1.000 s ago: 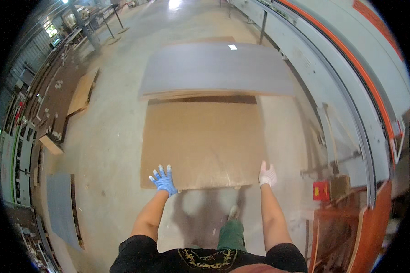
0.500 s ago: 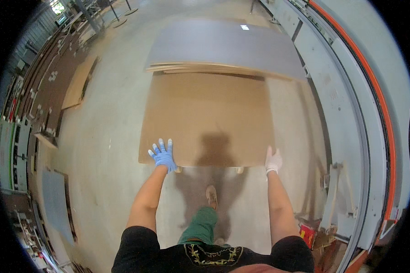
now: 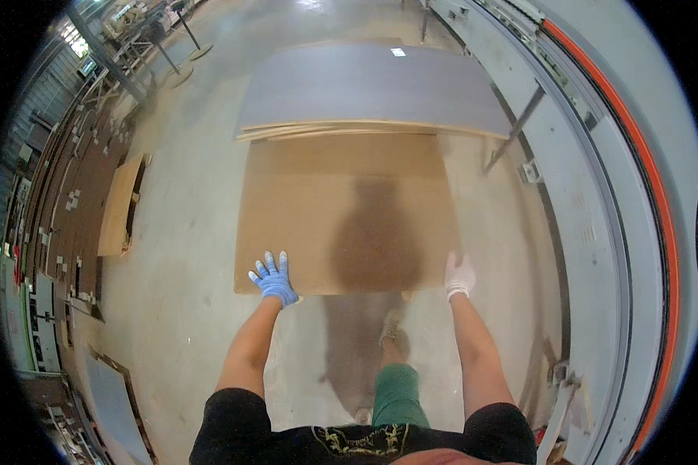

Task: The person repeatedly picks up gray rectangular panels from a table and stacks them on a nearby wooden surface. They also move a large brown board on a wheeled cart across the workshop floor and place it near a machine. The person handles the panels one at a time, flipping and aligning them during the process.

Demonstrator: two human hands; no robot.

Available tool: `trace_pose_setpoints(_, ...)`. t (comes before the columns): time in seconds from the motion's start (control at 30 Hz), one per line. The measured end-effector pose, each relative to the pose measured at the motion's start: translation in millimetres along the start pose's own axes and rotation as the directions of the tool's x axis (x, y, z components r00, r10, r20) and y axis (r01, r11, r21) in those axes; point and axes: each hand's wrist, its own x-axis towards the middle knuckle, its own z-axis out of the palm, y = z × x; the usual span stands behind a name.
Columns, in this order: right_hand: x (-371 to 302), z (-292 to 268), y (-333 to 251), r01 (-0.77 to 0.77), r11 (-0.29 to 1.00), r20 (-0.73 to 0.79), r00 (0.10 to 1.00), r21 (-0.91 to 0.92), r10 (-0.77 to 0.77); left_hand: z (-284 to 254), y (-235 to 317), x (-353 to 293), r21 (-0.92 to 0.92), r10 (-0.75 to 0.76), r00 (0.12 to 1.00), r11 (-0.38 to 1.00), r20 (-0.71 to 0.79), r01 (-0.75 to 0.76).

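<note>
A wide brown board lies flat and low in front of me, with small wooden supports showing under its near edge. My left hand, in a blue glove with white fingertips, rests on its near left corner with fingers spread. At the near right corner, my right hand in a white glove lies against the side edge, its fingers stretched forward. Several grey-faced panels, unevenly stacked with pale edges, cover the board's far part. A small white label sits on the top panel.
A long grey machine with an orange strip runs along the right. Stacks of dark boards stand on the left, beside a tan panel and a grey panel. A post rises at far left.
I have walked forward, my other foot now leading, and the brown board and grey panels have moved along with me. Things on both sides have slid back past me. Both hands keep their places.
</note>
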Motion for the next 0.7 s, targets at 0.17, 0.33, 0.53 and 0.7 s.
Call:
trace_pose_setpoints(0.17, 144, 20, -147, -0.061, 0.998, 0.127, 0.990, 0.019, 0.058, -99, 20, 165, 0.012, -0.019, 0.999, 1.000, -0.047, 0.020)
trace_pose_setpoints(0.33, 264, 58, -221, -0.067, 0.997, 0.068, 0.996, 0.045, 0.063, -186, 57, 287, -0.006, 0.009, 0.998, 1.000, -0.057, -0.009)
trace_pose_setpoints(0.53, 433, 103, -348, -0.033, 0.998, 0.063, 0.998, 0.058, 0.030, -308, 98, 463, 0.007, 0.013, 0.996, 1.000, -0.087, -0.012)
trace_pose_setpoints(0.7, 569, 127, -450, -0.033, 0.999, 0.025, 0.999, -0.011, 0.033, -394, 143, 599, 0.006, 0.011, 0.997, 1.000, -0.072, -0.011)
